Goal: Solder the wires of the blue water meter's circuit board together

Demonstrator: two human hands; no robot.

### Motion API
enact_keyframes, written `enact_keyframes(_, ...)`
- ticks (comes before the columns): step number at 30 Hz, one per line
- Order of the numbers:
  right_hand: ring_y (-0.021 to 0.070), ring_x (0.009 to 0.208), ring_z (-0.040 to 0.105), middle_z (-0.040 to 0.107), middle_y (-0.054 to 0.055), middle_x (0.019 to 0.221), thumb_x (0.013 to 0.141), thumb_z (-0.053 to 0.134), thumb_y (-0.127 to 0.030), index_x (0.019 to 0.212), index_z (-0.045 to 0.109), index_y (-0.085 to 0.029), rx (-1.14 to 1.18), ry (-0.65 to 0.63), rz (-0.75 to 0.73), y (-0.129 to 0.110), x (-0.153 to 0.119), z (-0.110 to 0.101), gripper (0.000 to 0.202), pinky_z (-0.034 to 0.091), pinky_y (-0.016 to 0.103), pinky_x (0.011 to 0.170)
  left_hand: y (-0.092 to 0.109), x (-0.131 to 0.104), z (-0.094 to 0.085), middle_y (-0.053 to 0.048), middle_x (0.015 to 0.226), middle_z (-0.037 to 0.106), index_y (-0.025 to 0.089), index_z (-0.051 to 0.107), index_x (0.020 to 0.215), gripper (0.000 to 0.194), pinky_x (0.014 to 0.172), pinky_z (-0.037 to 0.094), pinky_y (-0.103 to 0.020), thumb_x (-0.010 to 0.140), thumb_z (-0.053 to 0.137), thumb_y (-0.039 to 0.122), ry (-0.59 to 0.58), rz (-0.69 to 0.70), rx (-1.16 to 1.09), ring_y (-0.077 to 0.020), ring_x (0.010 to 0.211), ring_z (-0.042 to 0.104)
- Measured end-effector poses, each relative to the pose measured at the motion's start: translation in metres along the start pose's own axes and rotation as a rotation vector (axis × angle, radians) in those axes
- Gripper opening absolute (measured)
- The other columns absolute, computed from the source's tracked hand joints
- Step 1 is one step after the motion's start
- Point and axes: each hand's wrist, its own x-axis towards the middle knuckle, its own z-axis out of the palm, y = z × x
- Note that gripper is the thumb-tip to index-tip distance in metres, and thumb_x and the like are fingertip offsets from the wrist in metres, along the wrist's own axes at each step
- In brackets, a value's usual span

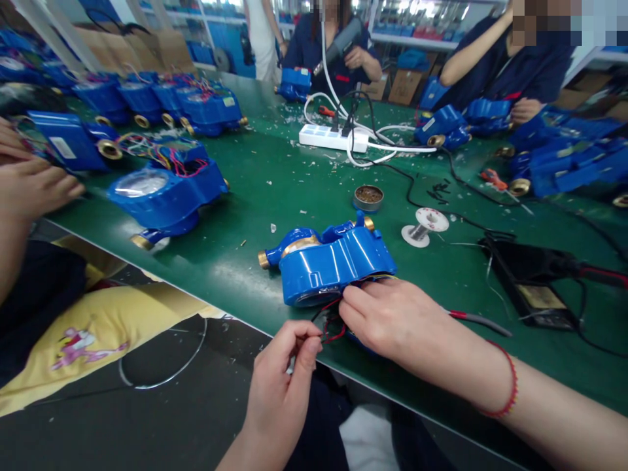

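A blue water meter (338, 261) with brass threaded ends lies tipped on its side at the table's front edge, its open face towards me. Thin red and black wires (335, 338) come out of that side. My left hand (289, 366) is closed, thumb and forefinger pinching the wire ends just in front of the meter. Against the meter's near side, my right hand (387, 320) has its fingers curled in among the wires. Its fingertips are partly hidden, so what they grip is unclear. A grey cable with a red end (481, 320) lies beyond my right wrist.
Behind the meter are a small round tin (367, 198), a solder spool (424, 227) and a white power strip (333, 139) with cords. A soldering iron stand (532, 281) is on the right. More blue meters (167, 190) stand left. Co-workers sit around the table.
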Motion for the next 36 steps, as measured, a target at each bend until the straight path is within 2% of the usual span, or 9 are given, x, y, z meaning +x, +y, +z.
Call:
enact_keyframes(4,0.0177,0.070,0.055,0.062,0.006,0.083,0.089,0.053,-0.008,0.085,0.061,-0.012,0.138,0.188,0.054,0.008,-0.018,0.003,0.009,0.041,0.031,0.057,0.000,0.007,0.002,0.002,0.070,0.055,0.012,0.058,0.086,0.021,0.059,0.043,-0.004,0.093,0.046,0.028,0.067,0.088,0.032,0.0018,0.063,0.054)
enact_keyframes(9,0.0128,0.079,0.057,0.065,0.005,0.089,0.087,0.060,-0.006,0.097,0.063,-0.013,0.355,0.550,0.359,0.002,-0.038,0.025,0.013,0.046,0.027,0.069,-0.005,0.013,0.007,0.001,0.090,0.059,0.013,0.059,0.090,0.014,0.075,0.047,-0.003,0.092,0.048,0.021,0.091,0.206,0.056,0.0025,0.081,0.060)
enact_keyframes(14,0.0175,0.082,0.052,0.062,0.004,0.081,0.085,0.064,-0.012,0.084,0.065,-0.016,0.376,0.631,0.611,-0.011,-0.032,0.035,0.004,0.041,0.035,0.072,-0.006,0.014,0.010,0.001,0.095,0.061,0.013,0.059,0.091,0.013,0.083,0.047,-0.003,0.092,0.048,0.020,0.113,0.232,0.057,0.0015,0.091,0.060)
enact_keyframes(18,0.0181,0.084,0.052,0.063,0.003,0.080,0.083,0.067,-0.015,0.081,0.066,-0.018,0.489,0.663,0.699,-0.016,-0.029,0.035,0.004,0.039,0.036,0.075,-0.006,0.013,0.011,0.000,0.096,0.061,0.013,0.059,0.092,0.014,0.082,0.048,-0.005,0.093,0.047,0.021,0.109,0.207,0.042,0.0001,0.091,0.061)
enact_keyframes(22,0.0178,0.085,0.053,0.065,0.002,0.081,0.084,0.067,-0.015,0.082,0.068,-0.020,0.660,0.645,0.627,-0.015,-0.032,0.037,0.005,0.038,0.035,0.076,-0.007,0.014,0.010,-0.001,0.097,0.060,0.012,0.059,0.092,0.015,0.083,0.048,-0.006,0.092,0.047,0.022,0.104,0.199,0.043,-0.0006,0.092,0.060)
enact_keyframes(26,0.0164,0.086,0.049,0.067,0.000,0.087,0.089,0.058,-0.008,0.087,0.068,-0.020,0.495,0.595,0.348,-0.007,-0.035,0.035,0.016,0.031,0.037,0.081,-0.007,0.014,0.009,0.000,0.096,0.060,0.013,0.058,0.092,0.013,0.083,0.047,-0.005,0.092,0.048,0.021,0.097,0.210,0.039,0.0005,0.092,0.060)
enact_keyframes(28,0.0169,0.088,0.045,0.067,-0.001,0.088,0.090,0.055,-0.007,0.086,0.068,-0.020,0.426,0.545,0.276,-0.004,-0.034,0.032,0.018,0.026,0.038,0.081,-0.008,0.014,0.009,0.000,0.096,0.060,0.014,0.058,0.093,0.011,0.084,0.048,-0.005,0.091,0.049,0.021,0.097,0.209,0.034,0.0005,0.092,0.060)
enact_keyframes(32,0.0161,0.086,0.043,0.065,0.000,0.084,0.091,0.057,-0.012,0.085,0.068,-0.019,0.467,0.476,0.293,-0.001,-0.032,0.027,0.015,0.024,0.037,0.079,-0.008,0.014,0.009,-0.001,0.097,0.060,0.013,0.059,0.093,0.012,0.085,0.048,-0.006,0.091,0.049,0.021,0.081,0.200,0.033,-0.0007,0.093,0.060)
enact_keyframes(36,0.0164,0.086,0.044,0.064,0.001,0.082,0.090,0.060,-0.016,0.088,0.068,-0.019,0.465,0.489,0.333,-0.005,-0.030,0.027,0.009,0.026,0.036,0.079,-0.008,0.013,0.009,-0.003,0.096,0.060,0.012,0.059,0.091,0.014,0.083,0.049,-0.008,0.091,0.049,0.021,0.078,0.200,0.024,-0.0021,0.091,0.060)
